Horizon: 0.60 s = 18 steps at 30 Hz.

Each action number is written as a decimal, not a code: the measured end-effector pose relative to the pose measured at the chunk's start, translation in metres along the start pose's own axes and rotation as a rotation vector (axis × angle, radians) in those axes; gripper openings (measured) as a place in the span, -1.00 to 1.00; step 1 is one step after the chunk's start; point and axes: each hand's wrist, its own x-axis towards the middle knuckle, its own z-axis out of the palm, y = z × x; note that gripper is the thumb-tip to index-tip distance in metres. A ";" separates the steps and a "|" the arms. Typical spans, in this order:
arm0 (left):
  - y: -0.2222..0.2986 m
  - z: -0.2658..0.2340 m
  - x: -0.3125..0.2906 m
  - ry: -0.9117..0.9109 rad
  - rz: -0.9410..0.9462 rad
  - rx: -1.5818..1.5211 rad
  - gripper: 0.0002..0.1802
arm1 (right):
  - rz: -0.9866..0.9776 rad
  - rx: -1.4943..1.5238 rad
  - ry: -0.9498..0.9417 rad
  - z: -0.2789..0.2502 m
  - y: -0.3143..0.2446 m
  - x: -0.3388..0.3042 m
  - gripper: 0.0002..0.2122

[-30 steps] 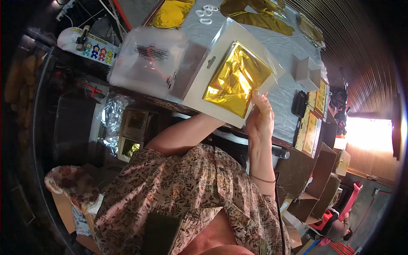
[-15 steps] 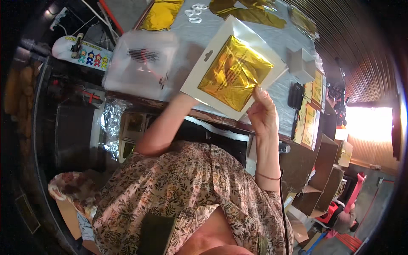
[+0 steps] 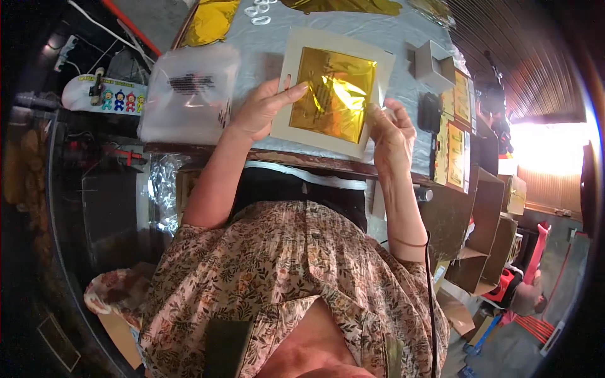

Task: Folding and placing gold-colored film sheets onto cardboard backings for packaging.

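In front of me, over the near part of the table, I hold a flat white card package [image 3: 340,42] with a square of shiny gold foil [image 3: 334,94] set in its front. My left hand [image 3: 261,110] grips the left edge, thumb lying across the front onto the foil and fingers behind. At the opposite edge is my right hand [image 3: 392,133], its thumb side against the card and its fingers curled. A slot in the card shows beside my left thumb. The back of the package is hidden.
Clear plastic bags [image 3: 189,94] lie stacked at left. Behind them are gold foil sheets [image 3: 211,22] and several clear rings [image 3: 260,20]. To the right stand a white open box [image 3: 435,66], a dark object [image 3: 430,112] and yellow-printed packages [image 3: 455,154]. Cardboard boxes [image 3: 466,264] sit beside the table.
The package has turned from a tilted position to nearly square in front of me. My left hand, hidden behind it before, now shows with its thumb on the front. My right hand has shifted along its edge.
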 end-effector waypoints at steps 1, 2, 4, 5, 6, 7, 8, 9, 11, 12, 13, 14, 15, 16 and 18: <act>0.000 0.000 0.000 0.002 -0.002 -0.003 -0.57 | -0.066 -0.061 0.009 0.002 -0.002 -0.004 -0.59; 0.001 0.000 -0.001 0.029 -0.026 0.012 -0.58 | -0.062 -0.064 0.008 0.004 -0.008 -0.009 -0.59; 0.000 0.000 -0.002 0.060 -0.050 0.025 -0.59 | -0.028 -0.254 0.035 0.006 -0.022 -0.015 -0.50; 0.000 0.000 -0.001 0.049 -0.045 -0.019 -0.58 | 0.072 -0.310 -0.046 -0.011 -0.016 -0.004 -0.56; 0.000 0.001 -0.001 0.038 -0.040 -0.063 -0.57 | 0.074 -0.312 -0.048 -0.024 -0.011 0.000 -0.56; 0.000 0.002 -0.001 0.043 -0.040 -0.063 -0.57 | 0.124 -0.242 -0.175 -0.028 -0.009 0.001 -0.69; 0.001 0.003 -0.001 0.041 -0.025 -0.035 -0.57 | 0.174 -0.171 -0.300 -0.030 -0.007 0.001 -0.81; 0.001 0.005 -0.001 0.039 -0.011 -0.007 -0.56 | 0.240 -0.116 -0.261 -0.028 -0.007 0.000 -0.94; 0.000 0.006 -0.002 0.027 -0.002 -0.022 -0.56 | 0.260 -0.096 -0.263 -0.035 -0.001 0.003 -0.94; -0.001 0.006 -0.002 0.009 0.006 -0.036 -0.55 | 0.276 -0.074 -0.261 -0.038 0.002 0.005 -0.95; -0.003 0.007 -0.001 0.012 0.004 -0.036 -0.55 | 0.279 -0.073 -0.261 -0.033 -0.001 0.003 -0.95; -0.003 0.009 -0.003 0.009 0.027 -0.024 -0.53 | 0.295 -0.064 -0.241 -0.024 -0.007 -0.002 -0.96; -0.003 0.009 -0.004 0.006 0.050 -0.011 -0.51 | 0.311 -0.055 -0.221 -0.019 -0.010 -0.004 -0.96; -0.002 0.010 -0.004 0.006 0.049 -0.012 -0.51 | 0.312 -0.056 -0.220 -0.022 -0.008 -0.001 -0.96; -0.001 0.011 -0.005 -0.034 0.028 -0.008 -0.47 | 0.298 -0.084 -0.296 -0.034 -0.001 0.008 -0.96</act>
